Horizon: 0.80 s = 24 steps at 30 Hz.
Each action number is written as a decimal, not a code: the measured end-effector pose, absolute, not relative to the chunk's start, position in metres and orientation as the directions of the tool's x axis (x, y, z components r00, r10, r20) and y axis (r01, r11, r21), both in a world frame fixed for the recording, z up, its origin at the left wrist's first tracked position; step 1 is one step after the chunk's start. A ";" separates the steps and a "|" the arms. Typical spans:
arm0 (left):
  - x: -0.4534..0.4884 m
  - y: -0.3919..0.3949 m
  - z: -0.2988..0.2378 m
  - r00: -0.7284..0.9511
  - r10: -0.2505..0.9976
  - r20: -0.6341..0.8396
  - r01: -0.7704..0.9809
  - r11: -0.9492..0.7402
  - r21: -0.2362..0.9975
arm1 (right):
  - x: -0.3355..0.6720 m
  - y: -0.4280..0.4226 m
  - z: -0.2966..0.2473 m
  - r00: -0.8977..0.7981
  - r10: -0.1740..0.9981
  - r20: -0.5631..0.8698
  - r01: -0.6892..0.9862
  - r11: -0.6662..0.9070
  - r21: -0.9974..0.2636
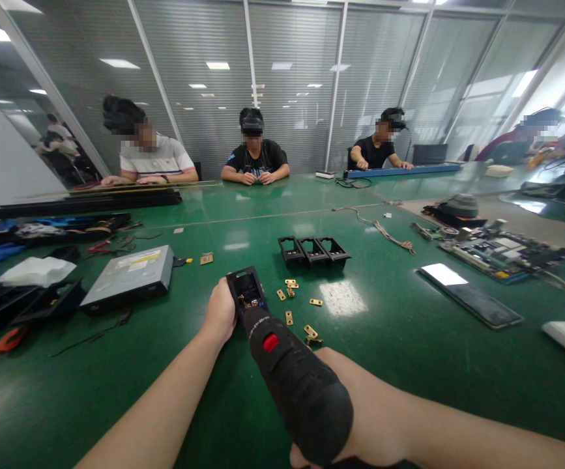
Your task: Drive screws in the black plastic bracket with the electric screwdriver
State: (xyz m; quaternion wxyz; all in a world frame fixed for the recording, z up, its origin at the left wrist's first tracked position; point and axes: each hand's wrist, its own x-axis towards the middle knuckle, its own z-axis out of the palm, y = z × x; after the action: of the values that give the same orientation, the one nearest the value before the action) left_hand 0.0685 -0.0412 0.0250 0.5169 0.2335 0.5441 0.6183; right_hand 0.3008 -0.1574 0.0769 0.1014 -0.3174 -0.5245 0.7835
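Note:
My left hand (222, 311) is closed around the left side of a small black plastic housing (243, 281), tilted up off the green table. In my right hand (341, 378) is a black cordless screwdriver (292, 384) with a red switch. Its front end points into the housing, where small metal parts show; the bit's tip is hidden. Just right of the housing lie several brass plates with holes (316, 302). Beyond them stand three similar black housings (313, 250) side by side.
To the left lie a silver disc drive (130, 277), black trays (42, 303) and white foam (38, 270). To the right are a phone (470, 299), a circuit board (497, 251) and a cord (384, 231). Several people sit across the green table (165, 384).

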 end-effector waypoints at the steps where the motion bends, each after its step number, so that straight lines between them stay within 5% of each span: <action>1: 0.069 -0.041 0.025 -0.355 0.894 -0.274 -0.382 0.129 0.915 | 0.301 -0.157 0.077 -0.774 0.491 -0.399 0.180 -0.434 -0.883; 24: 0.070 -0.042 0.026 -0.357 0.900 -0.251 -0.306 0.141 0.941 | 0.302 -0.159 0.073 -0.781 0.485 -0.394 0.173 -0.439 -0.882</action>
State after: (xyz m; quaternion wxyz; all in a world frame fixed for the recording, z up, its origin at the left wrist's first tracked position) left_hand 0.0697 -0.0417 0.0258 0.5024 0.2632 0.5639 0.6002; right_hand 0.3020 -0.1588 0.0728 0.0991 -0.3160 -0.5204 0.7871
